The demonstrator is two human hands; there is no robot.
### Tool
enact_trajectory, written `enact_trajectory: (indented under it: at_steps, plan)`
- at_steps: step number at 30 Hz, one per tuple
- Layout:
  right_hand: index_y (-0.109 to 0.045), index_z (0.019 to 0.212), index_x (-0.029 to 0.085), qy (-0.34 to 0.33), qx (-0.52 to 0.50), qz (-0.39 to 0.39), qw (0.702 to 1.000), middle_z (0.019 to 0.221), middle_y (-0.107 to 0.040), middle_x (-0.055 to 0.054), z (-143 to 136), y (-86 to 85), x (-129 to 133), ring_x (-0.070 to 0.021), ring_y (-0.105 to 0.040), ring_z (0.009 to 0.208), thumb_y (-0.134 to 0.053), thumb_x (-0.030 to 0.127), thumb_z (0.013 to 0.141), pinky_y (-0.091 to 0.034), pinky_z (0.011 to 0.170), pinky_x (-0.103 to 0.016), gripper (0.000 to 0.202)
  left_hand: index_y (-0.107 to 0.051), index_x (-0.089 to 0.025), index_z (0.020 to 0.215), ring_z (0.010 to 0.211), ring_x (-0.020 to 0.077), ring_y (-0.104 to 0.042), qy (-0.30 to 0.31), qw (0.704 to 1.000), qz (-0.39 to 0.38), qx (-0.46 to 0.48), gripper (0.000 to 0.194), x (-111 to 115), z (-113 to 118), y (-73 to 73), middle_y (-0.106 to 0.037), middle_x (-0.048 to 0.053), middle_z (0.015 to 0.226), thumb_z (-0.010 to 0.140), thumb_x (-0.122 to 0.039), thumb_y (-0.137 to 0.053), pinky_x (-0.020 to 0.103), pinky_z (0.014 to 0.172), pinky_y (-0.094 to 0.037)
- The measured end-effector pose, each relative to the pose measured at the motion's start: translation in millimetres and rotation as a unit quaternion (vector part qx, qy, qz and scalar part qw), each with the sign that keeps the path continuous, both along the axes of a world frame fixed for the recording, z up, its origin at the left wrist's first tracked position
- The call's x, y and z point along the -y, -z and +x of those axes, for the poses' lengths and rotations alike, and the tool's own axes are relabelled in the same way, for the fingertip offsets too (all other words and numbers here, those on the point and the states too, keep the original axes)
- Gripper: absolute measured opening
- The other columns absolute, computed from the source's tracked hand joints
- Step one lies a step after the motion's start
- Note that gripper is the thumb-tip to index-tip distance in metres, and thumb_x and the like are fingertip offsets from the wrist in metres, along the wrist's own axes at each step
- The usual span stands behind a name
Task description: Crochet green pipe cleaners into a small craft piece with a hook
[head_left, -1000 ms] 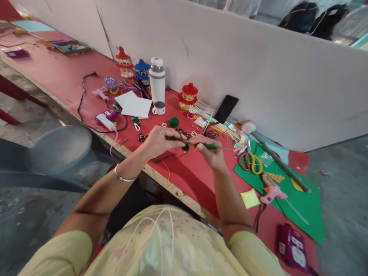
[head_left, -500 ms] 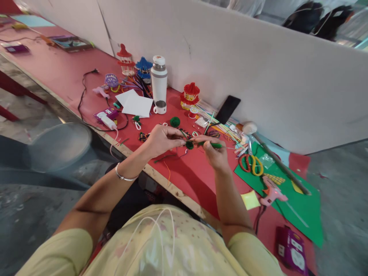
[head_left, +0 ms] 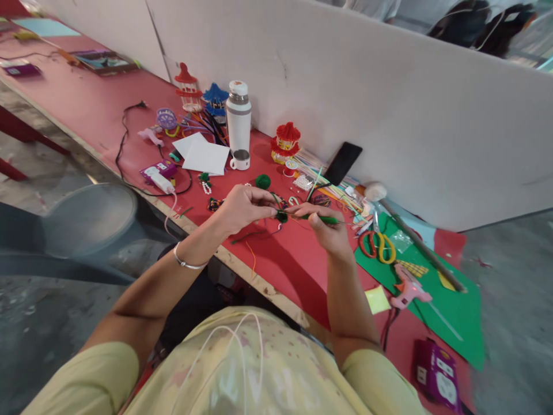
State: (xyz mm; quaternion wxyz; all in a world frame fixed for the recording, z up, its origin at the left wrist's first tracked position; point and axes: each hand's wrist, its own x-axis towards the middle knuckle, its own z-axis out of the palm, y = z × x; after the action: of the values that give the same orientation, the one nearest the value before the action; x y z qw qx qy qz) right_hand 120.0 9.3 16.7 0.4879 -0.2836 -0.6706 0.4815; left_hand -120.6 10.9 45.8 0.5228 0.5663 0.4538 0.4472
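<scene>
My left hand is closed, its thumb and fingers pinching a small dark green piece of crocheted yarn. A strand of green yarn runs up over its fingers. My right hand grips a crochet hook by its green handle, with the shaft pointing left toward the piece. Whether the hook's tip sits inside a loop is too small to tell. A ball of green yarn lies just beyond my hands. Behind my fingers, a dark multicoloured braided item is partly hidden.
A white bottle, white cards and a red-roofed model stand or lie behind. To the right are scissors, a pink glue gun on a green sheet, and a purple power strip. A phone leans against the partition.
My right hand and the crochet hook have shifted slightly to the right. My left hand, with the green piece, has moved a little left and up.
</scene>
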Motion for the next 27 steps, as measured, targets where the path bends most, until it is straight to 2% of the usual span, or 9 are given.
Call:
enact_trajectory:
  at_steps: [4, 10, 20, 27]
  plan:
    - [-0.084, 0.099, 0.031, -0.006, 0.007, -0.007, 1.0, 0.114, -0.085, -0.005, 0.1, -3.2, 2.1, -0.0293, -0.079, 0.113, -0.073, 0.055, 0.094, -0.06, 0.109, -0.052, 0.027, -0.085, -0.012, 0.093, 0.053, 0.0111, -0.061, 0.002, 1.0, -0.018, 0.018, 0.033, -0.3, -0.5, 0.1, -0.079, 0.006, 0.076, 0.063, -0.023, -0.089, 0.021, 0.043, -0.048]
    - [-0.084, 0.1, 0.032, 0.001, 0.004, 0.003, 1.0, 0.116, -0.085, -0.005, -2.7, -2.9, 3.7, -0.0287, -0.078, 0.114, -0.071, 0.053, 0.096, -0.059, 0.109, -0.051, 0.025, -0.085, -0.012, 0.095, 0.054, 0.0119, -0.064, 0.001, 0.999, -0.026, 0.034, 0.033, -1.3, -1.7, 4.8, -0.079, 0.006, 0.076, 0.064, -0.024, -0.09, 0.022, 0.044, -0.054]
    - [-0.084, 0.1, 0.032, 0.011, 0.006, 0.005, 1.0, 0.118, -0.085, -0.005, -5.3, -1.7, 3.4, -0.0294, -0.078, 0.114, -0.072, 0.056, 0.095, -0.06, 0.108, -0.052, 0.027, -0.085, -0.012, 0.097, 0.058, 0.0144, -0.068, 0.001, 0.998, -0.03, 0.06, 0.037, -1.8, -1.2, 7.9, -0.078, 0.006, 0.075, 0.063, -0.025, -0.091, 0.022, 0.045, -0.054]
    - [-0.084, 0.104, 0.032, 0.014, 0.016, 0.024, 0.999, 0.12, -0.084, -0.004, -7.5, -1.4, 4.3, -0.027, -0.078, 0.114, -0.069, 0.049, 0.099, -0.06, 0.106, -0.047, 0.023, -0.085, -0.013, 0.093, 0.058, 0.013, -0.067, -0.01, 0.998, -0.03, 0.063, 0.032, -2.3, -1.2, 8.6, -0.078, 0.005, 0.076, 0.063, -0.02, -0.09, 0.02, 0.045, -0.054]
